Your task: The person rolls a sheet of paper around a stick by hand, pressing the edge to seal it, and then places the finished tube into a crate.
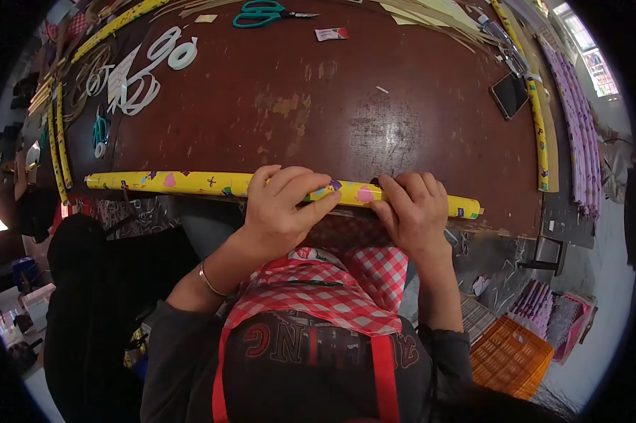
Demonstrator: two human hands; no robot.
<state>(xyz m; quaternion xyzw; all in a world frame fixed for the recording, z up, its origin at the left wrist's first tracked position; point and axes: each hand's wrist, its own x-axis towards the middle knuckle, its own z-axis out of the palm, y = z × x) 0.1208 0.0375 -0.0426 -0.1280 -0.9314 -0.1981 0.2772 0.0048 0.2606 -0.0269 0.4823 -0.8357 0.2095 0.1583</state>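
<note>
A long yellow patterned paper roll [205,183] lies along the near edge of the brown table [233,120]. Purple, pink and dark figures are printed on it. My left hand [282,206] grips the roll near its middle, fingers over the top. Farther right, my right hand [415,208] is closed on the same roll, thumb at its near side. The roll's right end sticks out a short way past this hand, and its left end reaches well beyond the left one. My palms hide parts of the roll.
Teal scissors [261,14] and a small packet [331,34] lie at the far side. White tape [182,54] is at the left, a phone [509,95] at the right. Purple rolls [572,120] line the right edge. An orange crate [515,356] stands on the floor.
</note>
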